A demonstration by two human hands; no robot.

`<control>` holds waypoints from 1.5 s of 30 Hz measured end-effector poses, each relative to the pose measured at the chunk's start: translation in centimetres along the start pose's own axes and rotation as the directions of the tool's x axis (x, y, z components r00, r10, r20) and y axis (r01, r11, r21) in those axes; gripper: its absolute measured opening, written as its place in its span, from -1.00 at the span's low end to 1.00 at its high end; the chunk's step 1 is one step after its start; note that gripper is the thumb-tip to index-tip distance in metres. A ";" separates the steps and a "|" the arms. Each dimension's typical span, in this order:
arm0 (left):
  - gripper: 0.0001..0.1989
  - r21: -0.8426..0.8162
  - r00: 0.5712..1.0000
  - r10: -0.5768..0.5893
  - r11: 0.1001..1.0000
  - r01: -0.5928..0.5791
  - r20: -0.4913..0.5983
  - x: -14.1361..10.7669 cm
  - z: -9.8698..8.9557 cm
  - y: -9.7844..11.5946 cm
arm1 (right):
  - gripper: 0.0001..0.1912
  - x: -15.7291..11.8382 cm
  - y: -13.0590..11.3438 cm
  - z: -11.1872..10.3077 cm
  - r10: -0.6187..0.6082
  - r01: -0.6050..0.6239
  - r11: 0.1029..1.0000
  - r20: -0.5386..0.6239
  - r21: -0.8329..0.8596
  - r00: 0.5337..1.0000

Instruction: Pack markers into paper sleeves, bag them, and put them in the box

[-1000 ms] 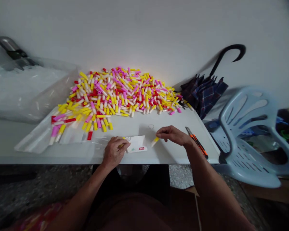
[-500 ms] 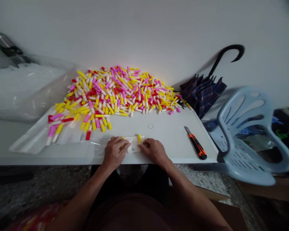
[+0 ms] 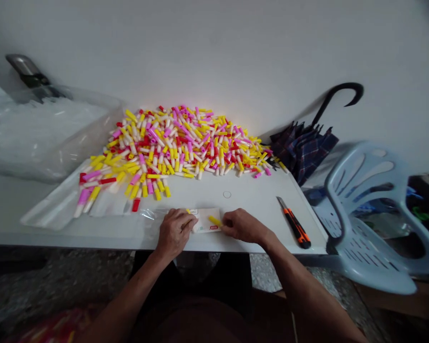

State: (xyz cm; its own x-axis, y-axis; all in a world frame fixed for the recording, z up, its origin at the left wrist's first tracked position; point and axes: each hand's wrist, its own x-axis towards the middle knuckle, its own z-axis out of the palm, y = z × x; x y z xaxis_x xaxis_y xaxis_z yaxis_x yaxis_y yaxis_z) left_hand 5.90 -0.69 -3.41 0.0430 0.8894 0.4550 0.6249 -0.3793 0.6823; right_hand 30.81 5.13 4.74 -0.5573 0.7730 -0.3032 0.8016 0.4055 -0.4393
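Note:
Near the front edge of the white table, a small printed white card (image 3: 204, 226) lies between my hands. My left hand (image 3: 176, 230) is closed over the card's left end, with a bit of yellow showing at its fingertips; clear plastic film (image 3: 152, 216) reaches out to its left. My right hand (image 3: 241, 226) pinches the end of a yellow tube (image 3: 215, 221), which points left over the card. Beyond my hands is a large heap of small tubes (image 3: 186, 143) in white with yellow, pink and red.
An orange and black box cutter (image 3: 294, 223) lies at the right of the table (image 3: 207, 190). A large clear plastic bag (image 3: 57, 138) is at the left. A folded umbrella (image 3: 303, 147) and a light blue chair (image 3: 368, 190) stand at the right.
The yellow tube has gone from nearly upright to slanting in my right hand, which has moved right. More of the card shows. The whole view has shifted slightly.

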 end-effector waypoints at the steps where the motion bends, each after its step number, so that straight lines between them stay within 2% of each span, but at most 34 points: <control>1: -0.84 0.005 1.000 0.001 1.000 -0.001 0.007 0.0 0.0 0.0 | -0.86 0.5 -0.1 0.0 -0.039 0.039 0.999 0.016 0.011 0.999; 3: -0.84 0.014 1.000 0.003 1.000 -0.003 0.020 -0.1 0.0 -0.1 | -0.85 1.8 -0.4 0.4 -0.101 0.100 0.990 0.005 0.104 0.995; 5: -0.83 0.020 1.000 0.002 1.000 -0.002 0.026 -0.1 0.0 -0.2 | -0.85 3.0 -0.4 1.5 -0.103 0.106 0.951 -0.028 0.290 0.994; 8: -0.82 0.026 1.000 -0.009 1.000 0.008 0.030 -0.2 0.1 -0.3 | -0.86 3.9 0.4 3.2 -0.053 0.053 0.793 -0.017 0.608 0.998; 10: -0.82 0.026 0.999 -0.017 1.000 0.016 0.037 -0.2 0.1 -0.4 | -0.76 3.7 1.3 3.9 -0.049 0.032 0.689 0.002 0.724 0.999; 11: -0.82 0.024 0.999 -0.017 1.000 0.016 0.041 -0.2 0.2 -0.4 | -0.73 3.5 1.7 4.1 -0.057 0.035 0.668 0.004 0.744 0.998; 12: -0.81 0.020 0.999 -0.015 1.000 0.014 0.045 -0.2 0.2 -0.4 | -0.73 3.3 1.9 4.1 -0.064 0.043 0.673 0.001 0.739 0.998; 14: -0.81 0.009 0.999 -0.008 1.000 0.007 0.044 -0.1 0.2 -0.5 | -0.75 3.2 2.1 4.0 -0.057 0.063 0.755 -0.031 0.652 0.998; 16: -0.81 -0.001 0.999 -0.002 1.000 0.002 0.039 0.0 0.1 -0.5 | -0.73 3.4 1.8 3.8 -0.038 0.080 0.872 -0.096 0.483 0.995; 18: -0.82 -0.003 0.999 0.000 1.000 0.000 0.040 0.1 0.1 -0.5 | -0.60 4.0 1.4 3.6 -0.046 0.100 0.953 -0.188 0.285 0.981; 22: -0.83 -0.001 0.999 -0.004 1.000 0.004 0.050 0.1 0.1 -0.5 | -0.06 5.5 1.2 3.2 -0.213 0.223 0.975 -0.314 -0.003 0.925; 24: -0.81 0.006 0.998 -0.016 1.000 0.016 0.059 0.2 -0.1 -0.5 | 0.00 6.1 1.5 2.8 -0.309 0.299 0.951 -0.286 -0.078 0.907; 27: -0.85 0.062 0.991 -0.041 0.998 0.033 0.129 0.7 -0.6 -0.4 | -0.20 6.6 2.1 2.3 -0.413 0.404 0.911 -0.200 -0.086 0.889; 29: -0.88 0.131 0.977 -0.050 0.991 0.024 0.205 1.3 -0.9 -0.1 | -0.27 6.8 2.2 2.2 -0.440 0.435 0.898 -0.183 -0.069 0.879; 32: -0.92 0.218 0.949 -0.046 0.976 -0.025 0.313 2.4 -1.1 0.2 | -0.29 6.8 2.0 2.7 -0.403 0.394 0.915 -0.222 -0.087 0.888; 34: -0.82 0.228 0.929 -0.038 0.972 -0.051 0.368 2.9 -1.0 0.2 | -0.30 6.8 1.7 3.4 -0.366 0.350 0.931 -0.262 -0.105 0.893; 36: -0.83 0.195 0.925 -0.031 0.980 -0.047 0.378 3.2 -1.0 0.0 | -0.29 6.8 1.5 3.9 -0.348 0.333 0.937 -0.288 -0.101 0.892; 38: -0.90 0.147 0.941 -0.018 0.989 -0.034 0.338 3.4 -1.3 -0.3 | -0.28 6.7 1.4 4.1 -0.347 0.336 0.938 -0.295 -0.088 0.890; 40: -0.76 0.126 0.951 0.015 0.990 -0.056 0.309 3.7 -1.7 -0.7 | -0.29 6.6 1.3 4.1 -0.338 0.329 0.941 -0.298 -0.079 0.893; 42: -0.75 0.140 0.941 0.054 0.984 -0.106 0.333 4.1 -2.3 -0.9 | -0.29 6.5 1.3 4.0 -0.322 0.315 0.946 -0.300 -0.074 0.898; 45: -0.91 0.167 0.912 0.076 0.974 -0.155 0.403 4.8 -2.8 -0.9 | -0.23 6.6 1.3 3.9 -0.327 0.319 0.945 -0.300 -0.076 0.896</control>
State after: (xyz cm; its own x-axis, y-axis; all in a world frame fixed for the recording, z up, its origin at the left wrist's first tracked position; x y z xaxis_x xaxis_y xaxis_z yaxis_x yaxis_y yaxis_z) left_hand 3.40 3.18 -0.30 0.4003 0.8854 0.2364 0.7323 -0.4642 0.4983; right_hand 27.33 8.87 -1.08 -0.6965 0.7066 0.1252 0.5959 0.6667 -0.4476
